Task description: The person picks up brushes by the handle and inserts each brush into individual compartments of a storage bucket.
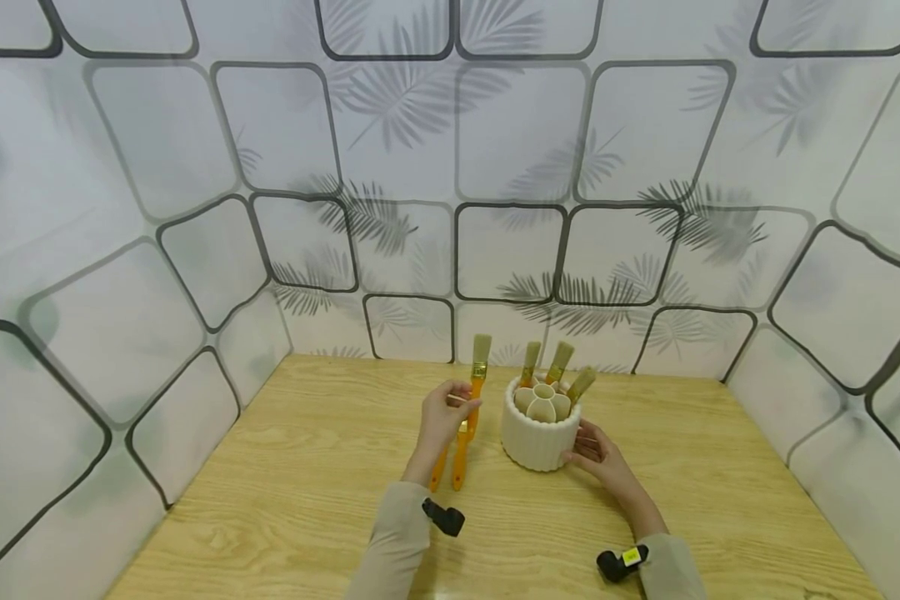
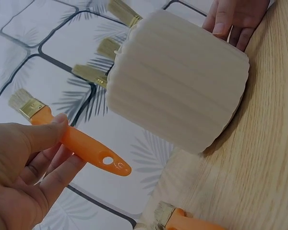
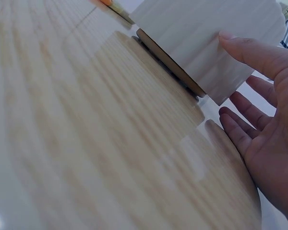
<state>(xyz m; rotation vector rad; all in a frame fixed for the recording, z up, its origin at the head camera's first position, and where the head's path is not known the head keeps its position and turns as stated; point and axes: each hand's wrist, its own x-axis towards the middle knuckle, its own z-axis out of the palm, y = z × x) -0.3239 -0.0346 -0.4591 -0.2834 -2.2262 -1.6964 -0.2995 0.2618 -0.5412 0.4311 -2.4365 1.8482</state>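
Paintbrush [image 1: 477, 385], held nearly upright, is pinched by the left hand [image 1: 444, 412] at nine o'clock from a white holder [image 1: 536, 446]. The right hand [image 1: 603, 460], relaxed, touches the holder at four o'clock.

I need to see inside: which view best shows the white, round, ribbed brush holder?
The head view: it looks into the white, round, ribbed brush holder and shows its cream petal-shaped compartments. The left wrist view shows its side, not inside; the right wrist view, a cropped side.

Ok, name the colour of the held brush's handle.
Orange; the brush handle shows best in the left wrist view.
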